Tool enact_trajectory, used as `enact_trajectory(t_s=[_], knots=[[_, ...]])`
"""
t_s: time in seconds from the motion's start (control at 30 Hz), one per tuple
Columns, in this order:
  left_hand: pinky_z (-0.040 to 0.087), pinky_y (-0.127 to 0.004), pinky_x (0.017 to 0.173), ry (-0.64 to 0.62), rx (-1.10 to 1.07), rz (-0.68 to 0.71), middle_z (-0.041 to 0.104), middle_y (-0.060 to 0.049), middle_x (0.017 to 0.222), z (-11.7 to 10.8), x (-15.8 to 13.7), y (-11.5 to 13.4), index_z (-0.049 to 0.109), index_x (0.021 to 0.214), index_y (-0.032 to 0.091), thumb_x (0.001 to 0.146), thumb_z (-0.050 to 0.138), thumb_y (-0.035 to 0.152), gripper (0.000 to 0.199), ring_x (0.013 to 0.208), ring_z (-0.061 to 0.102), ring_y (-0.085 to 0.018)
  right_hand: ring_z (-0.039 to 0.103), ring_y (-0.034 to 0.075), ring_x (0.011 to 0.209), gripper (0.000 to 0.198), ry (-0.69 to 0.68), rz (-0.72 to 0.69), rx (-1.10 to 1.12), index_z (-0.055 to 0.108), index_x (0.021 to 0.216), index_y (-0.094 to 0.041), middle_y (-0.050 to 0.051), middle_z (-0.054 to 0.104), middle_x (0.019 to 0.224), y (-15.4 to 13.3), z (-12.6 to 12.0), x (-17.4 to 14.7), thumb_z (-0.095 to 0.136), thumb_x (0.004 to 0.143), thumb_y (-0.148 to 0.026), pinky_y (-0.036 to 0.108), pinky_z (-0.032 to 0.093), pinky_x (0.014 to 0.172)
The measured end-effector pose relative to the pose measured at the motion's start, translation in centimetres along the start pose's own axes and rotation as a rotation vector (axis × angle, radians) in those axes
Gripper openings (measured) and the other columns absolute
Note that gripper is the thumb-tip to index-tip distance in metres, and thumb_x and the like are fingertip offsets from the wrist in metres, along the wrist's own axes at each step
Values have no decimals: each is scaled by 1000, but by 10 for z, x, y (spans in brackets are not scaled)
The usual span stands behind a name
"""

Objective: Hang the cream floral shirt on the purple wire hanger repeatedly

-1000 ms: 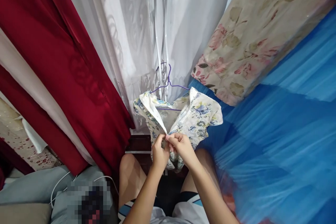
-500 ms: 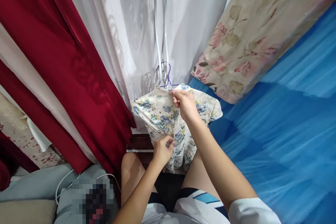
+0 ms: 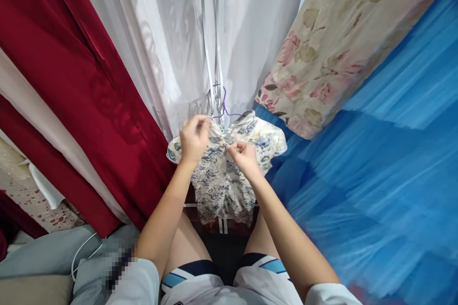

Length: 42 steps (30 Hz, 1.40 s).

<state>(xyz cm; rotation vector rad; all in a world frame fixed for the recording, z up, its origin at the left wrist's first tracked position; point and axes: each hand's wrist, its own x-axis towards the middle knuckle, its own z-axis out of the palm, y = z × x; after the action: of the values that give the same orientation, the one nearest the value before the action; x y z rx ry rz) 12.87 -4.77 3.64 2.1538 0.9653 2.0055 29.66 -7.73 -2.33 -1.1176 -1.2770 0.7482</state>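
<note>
A small short-sleeved top [image 3: 222, 186], white with blue and yellow flowers, hangs in front of me on a purple hanger [image 3: 224, 105]. Its neckline is partly parted at the middle. My right hand [image 3: 244, 156] is closed in a pinch on the cloth at the centre line, just below the neck; whatever small part sits between the fingertips is hidden. Over the left shoulder of the top is my left hand [image 3: 193, 139], raised, with curled fingers smeared by motion. Whether it touches the cloth I cannot tell.
White straps [image 3: 212, 47] run down to the hanger before a white curtain [image 3: 175, 33]. Red drapes [image 3: 89, 86] hang at left, a floral cloth [image 3: 307, 66] and blue tulle [image 3: 375, 176] at right. Grey cushions [image 3: 46, 250] and a white cord lie lower left.
My left hand has risen from the lower front of the top to its left shoulder. My right hand has moved slightly down the centre line. The top's neckline now gapes more.
</note>
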Motion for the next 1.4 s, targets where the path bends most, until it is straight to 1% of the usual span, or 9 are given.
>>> enact_trajectory(t_s=[0.13, 0.23, 0.47, 0.63, 0.83, 1.0, 1.13, 1.27, 1.4], knots=[[45, -28, 83, 296, -142, -304, 63, -3, 82, -33, -4, -51, 65, 92, 16, 89, 61, 38, 22, 83, 60, -16, 28, 9, 43, 28, -92, 71, 83, 53, 63, -20, -6, 37, 46, 23, 2, -27, 64, 75, -42, 24, 19, 45], [45, -27, 81, 539, -400, -808, 58, 0, 75, -46, -35, -96, 59, 83, 17, 87, 62, 35, 19, 79, 59, -14, 28, 9, 43, 29, -153, 116, 133, 50, 61, -21, -6, 37, 46, 26, 10, -45, 65, 76, -41, 24, 20, 45], [48, -34, 75, 434, -589, -1164, 58, -3, 69, 2, -142, -92, 51, 73, 18, 81, 62, 43, 28, 77, 64, -19, 30, 10, 43, 31, -13, 189, 204, 46, 58, -22, -6, 38, 45, 55, 5, -71, 60, 81, -38, 25, 23, 45], [49, -31, 82, 88, -694, -918, 67, -6, 85, 40, -156, -20, 64, 84, 16, 82, 65, 46, 30, 84, 65, -18, 57, 22, 74, 15, 151, -42, -323, 65, 84, -20, 5, 64, 82, 62, -26, -83, 65, 75, -32, 32, 44, 68], [44, -35, 100, -421, -595, -436, 68, -10, 107, 51, -109, 48, 71, 93, 18, 88, 62, 37, 21, 111, 60, -24, 61, 26, 94, 29, -198, -201, -155, 62, 105, -19, 8, 66, 101, 31, -33, -82, 59, 76, -20, 38, 47, 86], [49, -34, 93, -528, -737, -456, 67, -11, 110, 70, -101, 35, 64, 113, 18, 91, 58, 39, 30, 103, 63, -22, 57, 19, 71, 11, -295, 143, 191, 60, 81, -20, 2, 63, 75, 37, -50, -81, 63, 75, -29, 29, 46, 67], [47, -36, 97, -504, -760, -472, 63, -13, 123, 86, -126, 19, 55, 131, 20, 94, 50, 50, 48, 115, 59, -24, 56, 19, 62, 32, -183, 388, 367, 59, 70, -21, 3, 61, 65, 39, -64, -91, 59, 80, -51, 29, 43, 58], [52, -36, 85, -755, -718, -418, 70, -11, 91, 81, -157, 16, 73, 94, 19, 91, 42, 65, 56, 91, 65, -24, 61, 24, 65, 62, -286, 468, 363, 67, 76, -19, 9, 64, 67, 22, -90, -93, 41, 83, -75, 32, 44, 58], [50, -32, 87, -922, -493, -307, 68, -5, 73, 53, -171, 5, 71, 68, 22, 74, 69, 62, 41, 83, 66, -22, 52, 17, 55, 45, -464, 397, 158, 68, 72, -15, 5, 59, 61, 5, -123, -83, 73, 70, -59, 28, 37, 51]])
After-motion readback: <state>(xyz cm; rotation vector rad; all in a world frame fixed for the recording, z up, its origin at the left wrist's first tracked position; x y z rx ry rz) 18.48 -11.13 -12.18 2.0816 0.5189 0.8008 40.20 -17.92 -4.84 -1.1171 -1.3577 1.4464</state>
